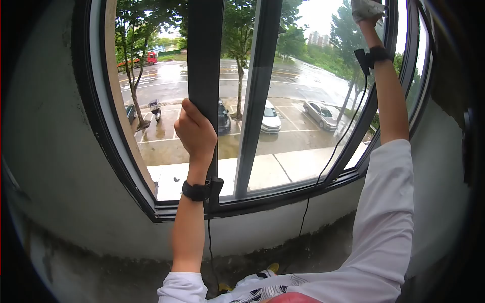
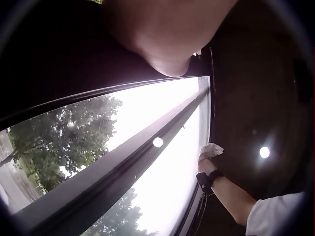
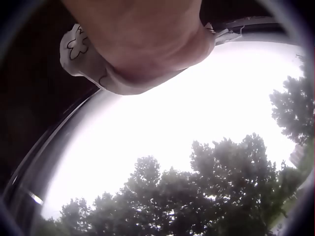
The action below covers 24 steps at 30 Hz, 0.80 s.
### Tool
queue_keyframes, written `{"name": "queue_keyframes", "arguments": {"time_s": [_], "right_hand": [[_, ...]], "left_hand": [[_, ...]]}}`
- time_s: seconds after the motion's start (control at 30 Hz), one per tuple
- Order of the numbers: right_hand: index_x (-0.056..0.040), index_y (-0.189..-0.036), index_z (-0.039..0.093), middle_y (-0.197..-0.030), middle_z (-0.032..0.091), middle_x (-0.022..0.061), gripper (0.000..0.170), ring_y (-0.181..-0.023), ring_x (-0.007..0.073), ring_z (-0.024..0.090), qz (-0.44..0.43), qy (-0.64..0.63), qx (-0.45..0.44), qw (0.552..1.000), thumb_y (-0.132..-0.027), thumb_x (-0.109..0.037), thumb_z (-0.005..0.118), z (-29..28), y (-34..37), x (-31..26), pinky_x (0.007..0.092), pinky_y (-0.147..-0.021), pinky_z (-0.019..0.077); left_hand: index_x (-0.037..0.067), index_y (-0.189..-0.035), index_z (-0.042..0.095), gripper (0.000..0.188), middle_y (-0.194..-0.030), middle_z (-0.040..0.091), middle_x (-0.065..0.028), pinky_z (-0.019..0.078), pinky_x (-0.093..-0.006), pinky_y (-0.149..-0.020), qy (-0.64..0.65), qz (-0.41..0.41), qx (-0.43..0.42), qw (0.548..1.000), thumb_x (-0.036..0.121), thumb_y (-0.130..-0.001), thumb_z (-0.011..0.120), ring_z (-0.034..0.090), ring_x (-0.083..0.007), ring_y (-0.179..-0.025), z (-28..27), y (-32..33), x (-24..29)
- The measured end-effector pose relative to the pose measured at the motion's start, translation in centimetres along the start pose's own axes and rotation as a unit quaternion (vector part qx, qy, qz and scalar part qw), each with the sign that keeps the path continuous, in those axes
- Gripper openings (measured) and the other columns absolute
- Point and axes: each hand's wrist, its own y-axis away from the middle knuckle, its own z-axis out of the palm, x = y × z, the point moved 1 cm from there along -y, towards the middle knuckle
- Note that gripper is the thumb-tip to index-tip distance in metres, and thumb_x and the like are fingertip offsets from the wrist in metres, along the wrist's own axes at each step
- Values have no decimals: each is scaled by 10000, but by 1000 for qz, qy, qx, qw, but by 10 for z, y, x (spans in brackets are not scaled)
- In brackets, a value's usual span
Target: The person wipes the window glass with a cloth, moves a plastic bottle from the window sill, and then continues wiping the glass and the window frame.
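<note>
head view: left hand (image 1: 196, 130) grips the dark window upright (image 1: 204, 55); right arm (image 1: 391, 103) stretched high, right hand (image 1: 371, 22) with white cloth (image 1: 368, 9) at upper right, its grip unclear; black cable (image 1: 365, 85) hangs before the glass (image 1: 303, 156).

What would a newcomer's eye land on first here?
Probably the right hand, raised high at the right of the window with a crumpled white cloth against the glass. Next, the left hand, gripping the dark upright left of the middle in the head view. Beyond the glass, the white car parked near the middle stands out against the wet ground.
</note>
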Motion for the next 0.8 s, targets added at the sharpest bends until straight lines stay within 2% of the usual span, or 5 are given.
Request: {"name": "queue_keyframes", "arguments": {"time_s": [0.07, 0.13, 0.3, 0.47, 0.8], "right_hand": [[53, -1425, 509, -1496, 488, 278, 568, -1409, 427, 443, 40, 575, 66, 815, -934, -222, 586, 160, -48, 134, 562, -1149, 364], [58, -1468, 490, -1528, 474, 271, 661, -1487, 441, 373, 57, 938, 108, 323, -863, -160, 641, 223, -60, 178, 532, -1244, 288], [-185, -1663, 262, -1687, 331, 13, 955, -1561, 169, 284, 227, 775, -393, 441, -846, -482, 658, 406, -9, 314, 444, -1332, 89], [-198, -1624, 374, -1666, 377, 35, 885, -1558, 257, 306, 316, 757, -233, 522, -810, -304, 705, 341, -38, 276, 472, -1322, 165], [46, -1406, 544, -1495, 482, 298, 521, -1399, 508, 420, 62, 982, 84, 158, -989, -267, 532, 107, 56, 27, 594, -1164, 330]], "left_hand": [[-36, -736, 585, 663, -572, 568, -239, 433, -525, -558, 4, -7, 0, 1000, 373, -1141, 257, 608, -479, -592, -2, 0, 0], [-32, -749, 593, 654, -568, 567, -240, 443, -531, -565, 12, -19, -17, 1000, 374, -1139, 261, 615, -481, -601, -1, 0, 2], [-29, -770, 603, 638, -581, 583, -243, 459, -536, -578, 23, -17, -21, 999, 368, -1139, 266, 625, -487, -616, -3, -4, 0], [-29, -778, 607, 634, -592, 595, -250, 463, -536, -576, 19, -8, -23, 1000, 366, -1140, 268, 623, -493, -614, 1, -2, -6], [-19, -816, 631, 639, -615, 614, -259, 488, -553, -610, 23, -26, -31, 999, 380, -1138, 249, 644, -495, -647, -2, -1, 0]]}}
